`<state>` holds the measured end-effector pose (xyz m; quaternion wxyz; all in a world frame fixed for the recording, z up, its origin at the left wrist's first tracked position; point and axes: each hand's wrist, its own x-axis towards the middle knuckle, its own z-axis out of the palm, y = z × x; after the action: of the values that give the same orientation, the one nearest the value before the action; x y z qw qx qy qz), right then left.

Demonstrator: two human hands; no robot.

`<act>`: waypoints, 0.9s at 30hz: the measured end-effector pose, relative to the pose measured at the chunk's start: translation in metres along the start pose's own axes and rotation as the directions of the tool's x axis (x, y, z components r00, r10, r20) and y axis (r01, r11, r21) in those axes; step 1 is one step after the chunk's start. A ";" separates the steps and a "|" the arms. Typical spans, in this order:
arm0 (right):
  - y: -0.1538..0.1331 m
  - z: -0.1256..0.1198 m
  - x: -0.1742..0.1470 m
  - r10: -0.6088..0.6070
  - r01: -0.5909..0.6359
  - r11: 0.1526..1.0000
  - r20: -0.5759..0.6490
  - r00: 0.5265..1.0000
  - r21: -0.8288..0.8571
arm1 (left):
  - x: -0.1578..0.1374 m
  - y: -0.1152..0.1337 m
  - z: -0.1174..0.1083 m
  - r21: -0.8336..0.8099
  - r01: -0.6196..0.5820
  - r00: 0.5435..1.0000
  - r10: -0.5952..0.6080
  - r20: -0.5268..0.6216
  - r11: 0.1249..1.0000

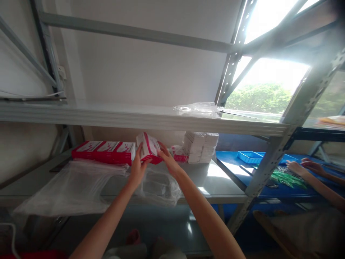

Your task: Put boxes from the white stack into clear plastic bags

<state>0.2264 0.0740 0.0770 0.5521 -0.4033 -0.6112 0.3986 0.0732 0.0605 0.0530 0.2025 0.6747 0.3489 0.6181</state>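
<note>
Between my two hands a red-and-white box [150, 146] is held tilted above the lower shelf. My left hand [138, 163] grips its left side, and my right hand [167, 157] closes on its right side. Just left of it, a row of similar red boxes [104, 152] lies with printed white tops facing up. Below my hands a clear plastic bag [160, 187] rests crumpled on the shelf. Another, larger clear plastic bag [70, 190] spreads in front of the row and hangs over the shelf's front edge.
White stacked cartons [201, 147] stand right of my hands, beside a small red pack [180, 154]. An upper shelf [121, 117] runs close above, with clear plastic [199, 108] on it. At right, beyond a metal post [265, 163], another person's hands [296, 167] work over green items [288, 178].
</note>
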 end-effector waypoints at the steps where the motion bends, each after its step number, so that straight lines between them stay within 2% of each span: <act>1: 0.005 -0.001 0.005 -0.057 0.058 0.997 0.020 0.998 -0.058 | 0.011 -0.007 -0.005 -0.063 0.054 0.999 -0.054 -0.002 0.997; 3: 0.017 -0.001 0.017 -0.102 0.106 0.982 0.033 0.994 -0.157 | 0.029 -0.027 -0.013 -0.140 0.148 0.988 -0.140 0.064 0.979; 5: 0.034 0.001 0.030 -0.083 0.084 0.965 0.016 0.996 -0.247 | 0.045 -0.050 -0.020 -0.055 0.163 0.974 -0.152 0.167 0.985; 7: 0.053 0.005 0.042 -0.053 0.053 0.951 0.006 0.999 -0.306 | 0.057 -0.074 -0.026 0.171 0.064 0.967 -0.103 0.234 0.983; 8: 0.063 0.008 0.047 -0.042 0.043 0.944 0.010 0.999 -0.328 | 0.062 -0.085 -0.029 0.298 -0.007 0.961 -0.076 0.267 0.954; 10: 0.084 0.013 0.055 -0.014 0.020 0.928 0.017 1.000 -0.372 | 0.068 -0.104 -0.035 0.508 -0.152 0.934 -0.044 0.353 0.848; 13: 0.110 0.021 0.063 0.039 -0.021 0.877 0.027 0.999 -0.481 | 0.071 -0.125 -0.042 0.652 -0.333 0.855 -0.074 0.513 0.681; 15: 0.121 0.026 0.067 0.058 -0.031 0.837 0.033 0.998 -0.546 | 0.070 -0.135 -0.042 0.682 -0.418 0.814 -0.087 0.575 0.600; 18: 0.130 0.030 0.074 0.042 0.001 0.810 0.060 0.997 -0.587 | 0.069 -0.145 -0.035 0.695 -0.494 0.813 -0.005 0.582 0.522; 20: 0.134 0.033 0.079 0.036 0.031 0.813 0.103 0.994 -0.582 | 0.070 -0.152 -0.029 0.655 -0.527 0.805 0.071 0.589 0.542; 22: 0.137 0.035 0.083 0.040 0.050 0.813 0.141 0.989 -0.580 | 0.071 -0.160 -0.026 0.586 -0.549 0.774 0.096 0.626 0.595; 25: 0.140 0.039 0.084 0.016 0.077 0.803 0.150 0.989 -0.591 | 0.071 -0.167 -0.031 0.567 -0.557 0.725 0.023 0.688 0.607; 27: 0.141 0.041 0.082 -0.001 0.089 0.803 0.147 0.989 -0.589 | 0.069 -0.165 -0.038 0.599 -0.550 0.725 -0.024 0.689 0.583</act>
<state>0.1871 0.1990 -0.0284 0.3635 -0.5125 -0.7515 0.2010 -0.0006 0.2160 -0.0098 -0.1036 0.9054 0.3768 0.1661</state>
